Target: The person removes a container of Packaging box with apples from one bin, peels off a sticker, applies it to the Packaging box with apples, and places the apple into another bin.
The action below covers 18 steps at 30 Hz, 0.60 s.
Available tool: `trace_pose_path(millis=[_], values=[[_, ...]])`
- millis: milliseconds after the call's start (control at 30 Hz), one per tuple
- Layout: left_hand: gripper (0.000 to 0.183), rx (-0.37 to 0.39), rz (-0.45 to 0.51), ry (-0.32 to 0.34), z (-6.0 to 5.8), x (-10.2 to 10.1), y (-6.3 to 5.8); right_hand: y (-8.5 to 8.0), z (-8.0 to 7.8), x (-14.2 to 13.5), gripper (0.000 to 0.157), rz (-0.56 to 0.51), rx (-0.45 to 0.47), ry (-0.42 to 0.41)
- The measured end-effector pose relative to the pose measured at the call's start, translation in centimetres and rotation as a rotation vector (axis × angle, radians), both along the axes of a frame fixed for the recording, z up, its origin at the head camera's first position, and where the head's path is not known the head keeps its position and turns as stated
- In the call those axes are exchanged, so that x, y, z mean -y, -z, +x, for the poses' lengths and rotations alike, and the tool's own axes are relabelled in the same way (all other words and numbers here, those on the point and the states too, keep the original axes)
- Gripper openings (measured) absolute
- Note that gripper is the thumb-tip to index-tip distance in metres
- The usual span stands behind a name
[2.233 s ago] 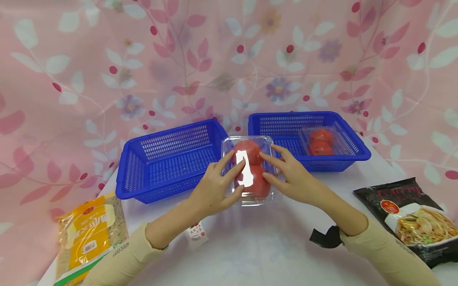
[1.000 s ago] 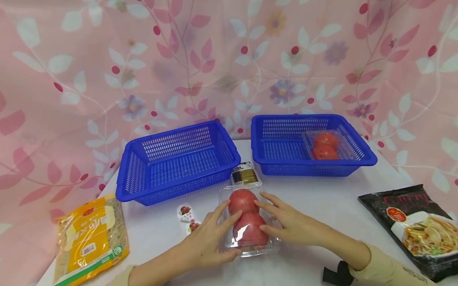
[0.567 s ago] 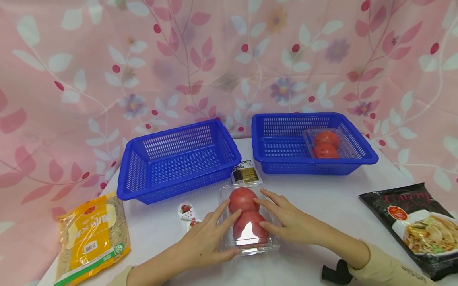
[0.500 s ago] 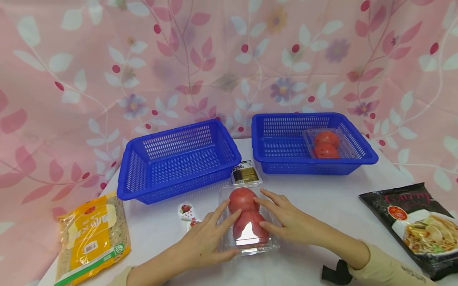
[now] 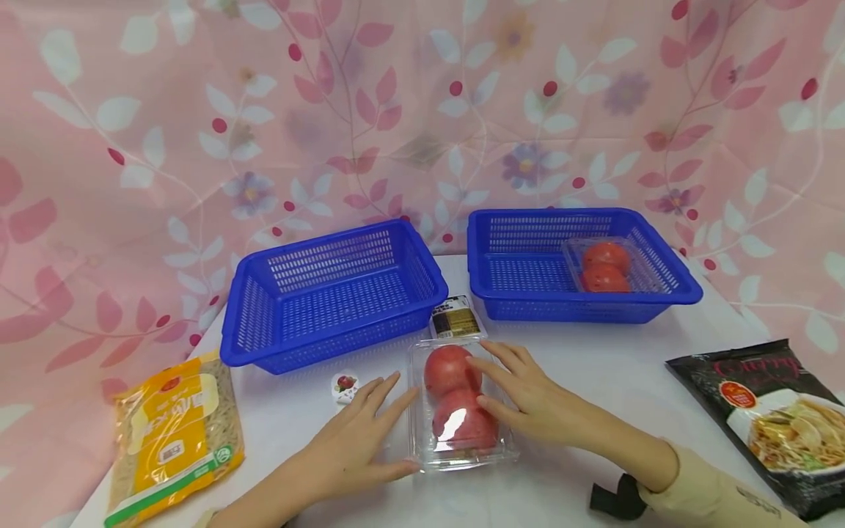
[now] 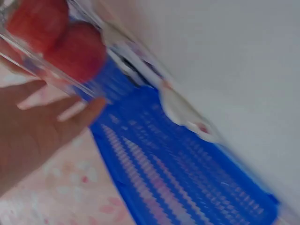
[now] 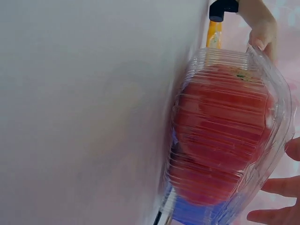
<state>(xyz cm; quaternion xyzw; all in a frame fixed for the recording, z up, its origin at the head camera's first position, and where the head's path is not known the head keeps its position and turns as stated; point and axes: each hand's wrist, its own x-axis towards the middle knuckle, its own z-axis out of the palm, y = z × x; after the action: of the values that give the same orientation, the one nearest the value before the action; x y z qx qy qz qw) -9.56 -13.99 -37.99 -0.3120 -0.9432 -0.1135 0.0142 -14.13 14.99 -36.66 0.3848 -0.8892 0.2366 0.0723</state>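
A clear plastic clamshell box [image 5: 465,463] with two red tomatoes [image 5: 452,371] inside lies on the white table, in the middle of the head view. My left hand [image 5: 346,451] is beside its left edge, fingers spread and straight, holding nothing. Across the box's right side reach the extended fingers of my right hand [image 5: 540,400], fingertips at the lid. In the right wrist view the ribbed side of the box [image 7: 225,57] faces the camera, with the right fingers [image 7: 283,186] at its edge. The left wrist view is blurred; the left hand [image 6: 37,126] shows apart from the tomatoes [image 6: 77,51].
Behind stand two blue baskets: the left one [image 5: 343,345] has nothing in it, the right one [image 5: 587,309] holds another box of tomatoes [image 5: 606,262]. A small dark-labelled pack [image 5: 455,320] lies between. A yellow bag [image 5: 173,433], black noodle packet [image 5: 759,418] and fruit label [image 5: 345,387] lie around.
The box came down toward me from in front of the baskets onto the table. Since then my left hand has moved left off the lid, while the right hand has stayed at it.
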Motion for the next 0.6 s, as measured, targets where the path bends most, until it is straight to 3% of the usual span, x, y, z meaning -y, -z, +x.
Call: trace_pose_path(millis=[133, 367, 500, 600], values=[[0.085, 0.145, 0.046, -0.068, -0.5, 2.5, 0.3, -0.5, -0.3, 0.6, 0.059, 0.065, -0.062, -0.002], [0.07, 0.065, -0.02, -0.268, -3.1, 5.0, 0.8, -2.0, -0.8, 2.8, 0.061, 0.129, -0.143, -0.016], [0.065, 0.101, 0.006, -0.317, -4.7, 5.6, 1.3, -2.9, -1.0, 4.9, 0.058, 0.168, -0.209, -0.052], [0.07, 0.134, -0.021, -0.33, -5.3, 5.8, 1.6, -3.2, -1.0, 6.4, 0.056, 0.234, -0.274, -0.1]])
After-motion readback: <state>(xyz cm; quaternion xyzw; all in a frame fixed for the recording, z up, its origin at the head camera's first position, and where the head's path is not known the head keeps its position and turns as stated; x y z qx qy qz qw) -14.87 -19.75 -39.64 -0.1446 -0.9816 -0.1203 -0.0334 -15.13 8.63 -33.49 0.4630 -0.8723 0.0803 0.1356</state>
